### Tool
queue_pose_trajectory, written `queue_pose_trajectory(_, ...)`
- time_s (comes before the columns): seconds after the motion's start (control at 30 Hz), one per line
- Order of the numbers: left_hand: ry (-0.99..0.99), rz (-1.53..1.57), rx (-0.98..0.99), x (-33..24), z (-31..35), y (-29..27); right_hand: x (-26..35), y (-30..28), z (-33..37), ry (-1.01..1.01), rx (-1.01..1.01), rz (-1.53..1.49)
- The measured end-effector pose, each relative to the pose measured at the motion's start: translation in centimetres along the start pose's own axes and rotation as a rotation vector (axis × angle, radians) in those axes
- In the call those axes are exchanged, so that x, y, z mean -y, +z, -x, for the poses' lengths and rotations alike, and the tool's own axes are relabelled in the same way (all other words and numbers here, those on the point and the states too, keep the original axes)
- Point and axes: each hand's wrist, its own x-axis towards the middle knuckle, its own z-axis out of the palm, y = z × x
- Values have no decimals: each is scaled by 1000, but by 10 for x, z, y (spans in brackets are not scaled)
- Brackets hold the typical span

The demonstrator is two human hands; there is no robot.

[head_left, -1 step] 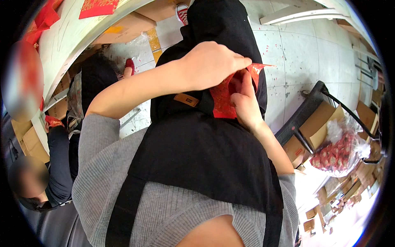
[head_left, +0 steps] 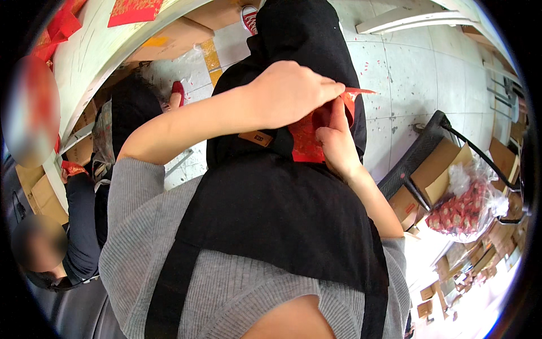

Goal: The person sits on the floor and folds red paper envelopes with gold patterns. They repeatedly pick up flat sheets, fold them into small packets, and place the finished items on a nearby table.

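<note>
Over my lap, both hands are on a piece of red paper with gold print [head_left: 306, 141]. My left hand [head_left: 291, 93] reaches across from the left, its fingers pinched at the paper's upper edge, where a thin pointed corner sticks out to the right. Just below, my right hand [head_left: 340, 138] is closed on the curled part of the paper, index finger pointing up along it and thumb bent inward. The paper's larger part hangs between my hands and the black apron [head_left: 265, 209]. My left hand hides some of the fold.
A pale table [head_left: 96, 68] at the upper left bears red papers [head_left: 134, 12]. Another person in dark sleeves [head_left: 82, 226] sits at the left, red paper in hand. On the right stand a black chair [head_left: 415, 150], cardboard boxes [head_left: 437, 169] and a clear bag of red items [head_left: 466, 212].
My left hand has dipped very slightly, and the paper's pointed corner looks narrower and a little lower. My right hand stays in nearly the same place.
</note>
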Motion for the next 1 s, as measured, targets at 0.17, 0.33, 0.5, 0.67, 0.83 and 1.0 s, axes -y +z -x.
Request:
queue_pose_trajectory(0.17,-113,-5,91,-4,3,-5,15,-4,10,-73,82,478)
queue_pose_trajectory(0.33,35,-16,100,-10,0,-2,55,-10,25,-422,310,1519)
queue_pose_trajectory(0.5,43,-63,183,-19,-5,1,74,-12,11,-36,868,1821)
queue_pose_trajectory(0.67,-8,51,210,-28,7,3,27,-24,20,-284,613,1962)
queue_pose_trajectory(0.83,-36,27,242,-34,18,10,43,-21,47,-308,622,2322)
queue_pose_trajectory(1.0,-84,-5,310,-41,18,11,68,-45,76,-594,506,1964)
